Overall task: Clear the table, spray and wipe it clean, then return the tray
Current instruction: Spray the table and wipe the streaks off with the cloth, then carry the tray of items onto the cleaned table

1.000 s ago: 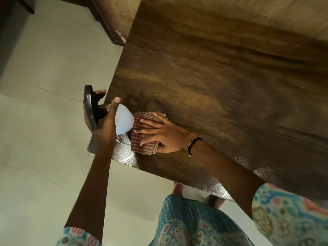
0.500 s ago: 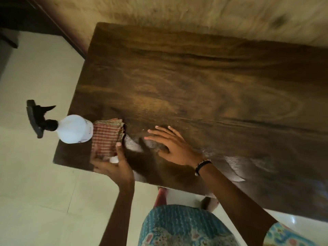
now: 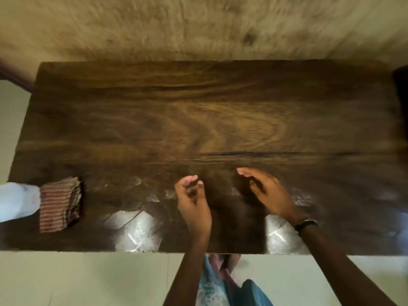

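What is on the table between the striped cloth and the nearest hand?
Head view: only bare table with a shiny wet patch lies between cloth and left hand.

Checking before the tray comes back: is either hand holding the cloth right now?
No: the folded cloth lies alone near the table's left end, clear of the empty left hand and right hand.

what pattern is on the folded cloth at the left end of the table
Red and pale stripes on the folded cloth, seen in the head view, the only one.
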`<state>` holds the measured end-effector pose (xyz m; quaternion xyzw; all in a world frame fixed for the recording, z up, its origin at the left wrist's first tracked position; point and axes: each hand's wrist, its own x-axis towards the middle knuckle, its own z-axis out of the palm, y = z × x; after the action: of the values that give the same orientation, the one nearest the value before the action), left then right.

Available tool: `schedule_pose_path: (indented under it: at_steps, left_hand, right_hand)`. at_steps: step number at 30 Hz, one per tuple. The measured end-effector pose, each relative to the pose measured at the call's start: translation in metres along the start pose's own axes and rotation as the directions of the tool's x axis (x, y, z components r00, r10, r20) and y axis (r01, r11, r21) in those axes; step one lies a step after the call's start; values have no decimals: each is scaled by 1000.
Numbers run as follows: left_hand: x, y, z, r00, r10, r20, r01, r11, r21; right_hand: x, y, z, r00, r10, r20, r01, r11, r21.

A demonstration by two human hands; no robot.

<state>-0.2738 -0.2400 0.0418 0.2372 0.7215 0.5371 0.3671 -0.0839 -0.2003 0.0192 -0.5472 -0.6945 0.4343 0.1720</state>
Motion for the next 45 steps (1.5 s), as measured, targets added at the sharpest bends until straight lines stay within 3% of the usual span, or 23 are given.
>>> schedule_pose_path:
  at_steps: [7,17,21,25,31,40,45]
  left_hand:
    - [9,-7,66,976,-43,215,15,992,127]
    - [-18,5,155,924,-36,381,-47,977,206]
    - [-56,10,216,900,-42,434,-34,985,166]
    - [-105,6,288,860,-57,507,-30,986,162]
    - [-189,2,392,823,-99,560,-2,984,177]
    - [-250,-9,493,831,-115,544,-23,970,240]
    - [-257,-14,527,842,-124,524,-58,947,317]
  right_hand:
    - [-17,62,-67,978,149,-146,-147,989,22]
    - [-44,119,-176,929,187,-319,-211,977,-43]
    - [-57,152,-231,889,146,-434,-208,973,-99]
    - [-73,190,-293,845,-9,-534,-157,952,-264]
    - [-114,246,-403,678,-48,-734,-206,945,-252]
    - [-160,401,-515,395,110,-912,-453,887,-89]
    - [-166,457,-531,357,320,-878,-618,785,35]
